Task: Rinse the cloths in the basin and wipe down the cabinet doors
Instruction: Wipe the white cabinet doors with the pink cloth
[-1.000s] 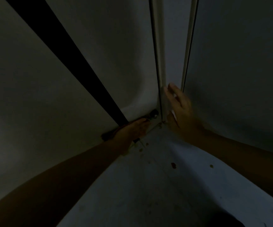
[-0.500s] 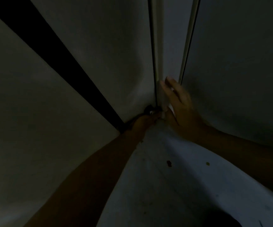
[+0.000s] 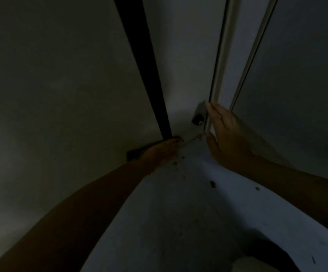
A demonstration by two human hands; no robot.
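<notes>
The scene is very dim. My left hand [image 3: 160, 152] reaches low to the foot of a pale cabinet door [image 3: 61, 95], lying flat over a dark cloth [image 3: 134, 154] that shows beside my wrist. Its fingertips point into the bottom of a black gap [image 3: 145, 65] between two doors. My right hand [image 3: 225, 134] rests with straight fingers against the edge of another door [image 3: 216, 75], thumb spread below. A small metal fitting [image 3: 198, 116] with a dark knob sits just left of those fingertips.
The pale floor [image 3: 169, 222] carries scattered crumbs and a dark speck [image 3: 212, 183]. A grey door panel [image 3: 296, 75] fills the right side. A dark shape and a pale rounded object [image 3: 257, 264] lie at the bottom right.
My left hand has slid left from the corner fitting to the foot of the black gap, uncovering the fitting. The view has swung, and my right hand stays on the door edge.
</notes>
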